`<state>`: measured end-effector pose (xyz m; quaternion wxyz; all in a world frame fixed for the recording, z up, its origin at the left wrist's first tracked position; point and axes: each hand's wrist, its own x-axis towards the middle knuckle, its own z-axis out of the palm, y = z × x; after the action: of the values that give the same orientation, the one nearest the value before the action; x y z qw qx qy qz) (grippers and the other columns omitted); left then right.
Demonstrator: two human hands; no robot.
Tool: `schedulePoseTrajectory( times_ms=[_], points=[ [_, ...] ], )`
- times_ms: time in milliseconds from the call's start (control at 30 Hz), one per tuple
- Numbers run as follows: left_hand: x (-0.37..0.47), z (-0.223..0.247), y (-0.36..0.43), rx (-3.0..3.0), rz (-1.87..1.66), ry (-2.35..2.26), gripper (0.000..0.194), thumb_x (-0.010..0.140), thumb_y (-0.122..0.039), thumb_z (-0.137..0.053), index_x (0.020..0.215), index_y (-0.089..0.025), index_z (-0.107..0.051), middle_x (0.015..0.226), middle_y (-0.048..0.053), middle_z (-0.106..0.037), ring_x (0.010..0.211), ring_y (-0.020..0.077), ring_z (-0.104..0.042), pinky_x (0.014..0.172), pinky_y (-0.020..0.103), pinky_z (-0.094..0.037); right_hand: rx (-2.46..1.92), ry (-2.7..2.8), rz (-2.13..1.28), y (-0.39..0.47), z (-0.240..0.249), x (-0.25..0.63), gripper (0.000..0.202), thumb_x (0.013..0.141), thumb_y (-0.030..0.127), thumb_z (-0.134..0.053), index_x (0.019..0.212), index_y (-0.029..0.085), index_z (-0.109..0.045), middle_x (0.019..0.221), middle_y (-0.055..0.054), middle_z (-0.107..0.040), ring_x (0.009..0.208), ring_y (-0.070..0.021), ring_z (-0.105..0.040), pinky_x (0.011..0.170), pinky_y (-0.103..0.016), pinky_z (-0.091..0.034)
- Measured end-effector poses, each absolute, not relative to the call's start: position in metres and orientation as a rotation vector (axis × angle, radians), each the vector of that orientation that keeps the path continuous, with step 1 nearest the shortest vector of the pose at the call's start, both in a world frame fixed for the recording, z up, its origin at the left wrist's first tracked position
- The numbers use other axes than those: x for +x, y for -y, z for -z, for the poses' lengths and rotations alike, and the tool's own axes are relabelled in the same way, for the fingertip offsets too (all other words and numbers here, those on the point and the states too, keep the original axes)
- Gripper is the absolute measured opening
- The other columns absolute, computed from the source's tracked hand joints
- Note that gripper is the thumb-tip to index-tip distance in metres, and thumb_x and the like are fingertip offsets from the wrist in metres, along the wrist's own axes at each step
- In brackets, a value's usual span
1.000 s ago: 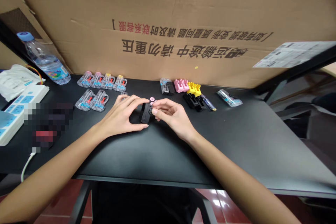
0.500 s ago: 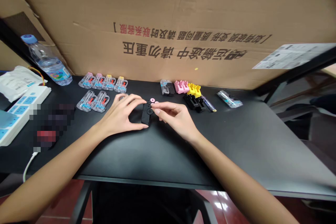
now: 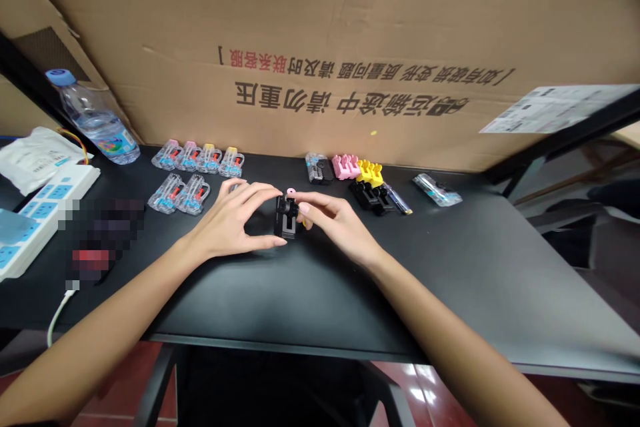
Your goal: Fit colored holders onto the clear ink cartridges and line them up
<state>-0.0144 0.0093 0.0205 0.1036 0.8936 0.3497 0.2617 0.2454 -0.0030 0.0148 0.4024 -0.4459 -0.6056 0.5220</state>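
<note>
My left hand (image 3: 234,219) is closed on a small black plastic casing (image 3: 287,217), its thumb at the bottom and its fingers at the top. The casing shows a grey slotted face with a dark round knob above it. My right hand (image 3: 340,223) pinches the casing's right side between thumb and index finger. A small pink ring (image 3: 291,193) shows at the casing's top, beside the right index fingertip. Under the right fingers a bit of yellow peeks out, too small to name.
Several clear plastic devices with blue and red parts (image 3: 195,193) stand at the left. Behind my right hand lie pink casings (image 3: 346,166), yellow casings (image 3: 370,172) and black casings (image 3: 367,195). A water bottle (image 3: 103,123), power strip (image 3: 37,223) and cardboard sheet (image 3: 325,7) border the table.
The black casing has been turned between my hands, so its grey slotted face now shows instead of its plain dark side. My right fingers have shifted slightly to the right.
</note>
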Motion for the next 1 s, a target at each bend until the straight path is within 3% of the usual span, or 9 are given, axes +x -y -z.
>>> schedulePoseTrajectory(
  times_ms=[100, 300, 533, 667, 800, 900, 1000],
  points=[
    [-0.014, -0.019, -0.009, 2.634, -0.782, -0.999, 0.080, 0.088, -0.070, -0.079, 0.151, -0.026, -0.057, 0.149, 0.015, -0.068, 0.132, 0.0353, -0.066, 0.124, 0.054, -0.032, -1.033, 1.534, -1.472, 0.005, -0.010, 0.242, 0.048, 0.097, 0.063, -0.074, 0.121, 0.022, -0.085, 0.095, -0.006, -0.079, 0.086, -0.0213, -0.071, 0.082, -0.038, -0.059],
    [-0.013, -0.021, -0.007, 2.654, -0.745, -0.969, 0.077, 0.089, -0.061, -0.082, 0.151, -0.024, -0.055, 0.151, 0.015, -0.066, 0.140, 0.0351, -0.061, 0.125, 0.053, -0.030, -0.951, 1.318, -1.669, 0.010, -0.003, 0.231, 0.047, 0.089, 0.062, -0.085, 0.118, 0.025, -0.083, 0.109, -0.006, -0.078, 0.093, -0.0202, -0.073, 0.089, -0.036, -0.060],
    [-0.013, -0.022, -0.006, 2.652, -0.716, -1.018, 0.082, 0.090, -0.062, -0.082, 0.155, -0.024, -0.052, 0.152, 0.016, -0.065, 0.137, 0.0355, -0.063, 0.125, 0.053, -0.031, -1.054, 1.245, -1.561, 0.010, -0.005, 0.232, 0.052, 0.083, 0.056, -0.091, 0.121, 0.023, -0.079, 0.119, -0.009, -0.080, 0.103, -0.0224, -0.073, 0.086, -0.034, -0.060],
    [-0.015, -0.022, -0.009, 2.647, -0.739, -1.065, 0.061, 0.099, -0.054, -0.072, 0.149, -0.022, -0.056, 0.147, 0.014, -0.069, 0.122, 0.0310, -0.070, 0.121, 0.052, -0.033, -1.090, 1.222, -1.517, 0.008, -0.007, 0.234, 0.052, 0.082, 0.048, -0.092, 0.124, 0.022, -0.074, 0.117, -0.009, -0.078, 0.097, -0.0207, -0.070, 0.077, -0.032, -0.058],
    [-0.022, -0.025, -0.016, 2.660, -0.783, -1.194, 0.032, 0.107, -0.034, -0.056, 0.136, -0.024, -0.063, 0.137, 0.009, -0.075, 0.120, 0.0281, -0.071, 0.116, 0.050, -0.035, -1.110, 1.191, -1.464, 0.004, -0.006, 0.235, 0.047, 0.077, 0.044, -0.093, 0.111, 0.023, -0.070, 0.102, -0.004, -0.076, 0.082, -0.0160, -0.063, 0.067, -0.028, -0.052],
    [-0.033, -0.029, -0.025, 2.673, -0.798, -1.316, 0.029, 0.106, -0.030, -0.056, 0.133, -0.024, -0.064, 0.136, 0.009, -0.075, 0.127, 0.0299, -0.069, 0.111, 0.049, -0.037, -1.120, 1.163, -1.466, 0.003, -0.006, 0.237, 0.046, 0.075, 0.044, -0.093, 0.107, 0.023, -0.068, 0.095, -0.001, -0.073, 0.076, -0.0140, -0.059, 0.064, -0.027, -0.048],
    [-0.044, -0.030, -0.033, 2.660, -0.722, -1.393, 0.026, 0.105, -0.032, -0.057, 0.126, -0.023, -0.067, 0.125, 0.007, -0.078, 0.113, 0.0283, -0.073, 0.101, 0.047, -0.040, -1.138, 1.162, -1.478, 0.003, -0.008, 0.238, 0.045, 0.078, 0.045, -0.091, 0.109, 0.023, -0.067, 0.089, 0.000, -0.073, 0.074, -0.0137, -0.059, 0.065, -0.027, -0.047]
  ],
)
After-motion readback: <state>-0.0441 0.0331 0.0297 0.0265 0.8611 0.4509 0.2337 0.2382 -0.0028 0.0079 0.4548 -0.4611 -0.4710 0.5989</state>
